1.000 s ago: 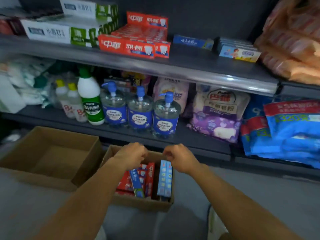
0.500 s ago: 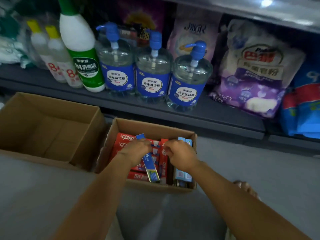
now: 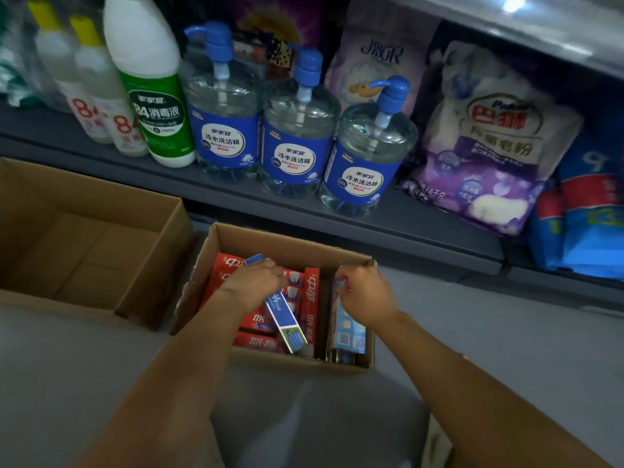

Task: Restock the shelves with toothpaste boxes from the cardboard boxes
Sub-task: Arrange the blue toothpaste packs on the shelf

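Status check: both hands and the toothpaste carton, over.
Left hand grips a blue toothpaste box lying tilted across the red boxes. Right hand pinches a light-blue box at the carton's right side. Nothing blocking.

I see an open cardboard box [image 3: 290, 243] on the floor below the shelf, holding red toothpaste boxes [image 3: 312, 298] at left, a slanted blue toothpaste box [image 3: 283, 317] atop them, light-blue ones [image 3: 349, 332] upright at right.
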The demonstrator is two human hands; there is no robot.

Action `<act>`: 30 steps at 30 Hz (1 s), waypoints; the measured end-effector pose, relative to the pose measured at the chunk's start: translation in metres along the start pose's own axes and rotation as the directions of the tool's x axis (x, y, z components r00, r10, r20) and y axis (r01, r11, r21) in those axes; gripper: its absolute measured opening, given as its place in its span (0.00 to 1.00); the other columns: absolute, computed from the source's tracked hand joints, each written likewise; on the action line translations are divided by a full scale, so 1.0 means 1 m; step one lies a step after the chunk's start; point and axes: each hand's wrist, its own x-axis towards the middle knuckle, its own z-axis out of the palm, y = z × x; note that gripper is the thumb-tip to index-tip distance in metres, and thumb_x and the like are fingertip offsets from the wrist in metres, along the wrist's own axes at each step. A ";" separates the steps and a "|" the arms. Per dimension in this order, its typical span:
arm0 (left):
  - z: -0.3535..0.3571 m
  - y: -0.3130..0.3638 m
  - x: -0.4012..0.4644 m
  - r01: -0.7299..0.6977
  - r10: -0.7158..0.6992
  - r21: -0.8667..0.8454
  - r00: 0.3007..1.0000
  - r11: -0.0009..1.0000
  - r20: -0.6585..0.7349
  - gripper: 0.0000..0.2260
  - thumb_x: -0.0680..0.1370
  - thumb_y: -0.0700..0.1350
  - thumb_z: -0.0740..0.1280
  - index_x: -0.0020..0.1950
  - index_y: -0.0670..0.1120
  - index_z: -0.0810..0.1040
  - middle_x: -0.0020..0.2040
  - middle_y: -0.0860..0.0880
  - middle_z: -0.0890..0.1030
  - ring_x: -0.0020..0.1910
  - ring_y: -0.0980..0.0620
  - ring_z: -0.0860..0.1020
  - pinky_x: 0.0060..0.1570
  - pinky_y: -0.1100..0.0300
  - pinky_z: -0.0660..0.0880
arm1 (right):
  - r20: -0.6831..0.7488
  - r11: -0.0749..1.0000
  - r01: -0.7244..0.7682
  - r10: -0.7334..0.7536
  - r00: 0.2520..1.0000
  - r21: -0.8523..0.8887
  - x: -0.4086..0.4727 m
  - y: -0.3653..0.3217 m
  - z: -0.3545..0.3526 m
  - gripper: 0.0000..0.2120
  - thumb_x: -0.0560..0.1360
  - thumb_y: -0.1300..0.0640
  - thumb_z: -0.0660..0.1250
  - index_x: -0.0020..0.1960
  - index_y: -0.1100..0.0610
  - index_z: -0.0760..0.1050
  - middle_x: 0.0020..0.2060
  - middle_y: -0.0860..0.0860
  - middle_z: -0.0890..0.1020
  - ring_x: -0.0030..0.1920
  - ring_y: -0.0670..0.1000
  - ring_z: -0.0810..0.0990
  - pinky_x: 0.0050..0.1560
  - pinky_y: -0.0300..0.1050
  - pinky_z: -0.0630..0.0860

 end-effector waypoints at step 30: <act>-0.013 -0.008 -0.045 0.225 -0.238 -0.287 0.971 0.931 -0.009 0.26 0.75 0.47 0.71 0.71 0.51 0.67 0.67 0.49 0.70 0.68 0.50 0.68 0.67 0.50 0.70 | -0.066 0.968 -0.237 0.233 0.970 -0.077 -0.006 -0.021 0.038 0.23 0.76 0.60 0.68 0.68 0.61 0.66 0.62 0.60 0.74 0.61 0.58 0.75 0.57 0.50 0.76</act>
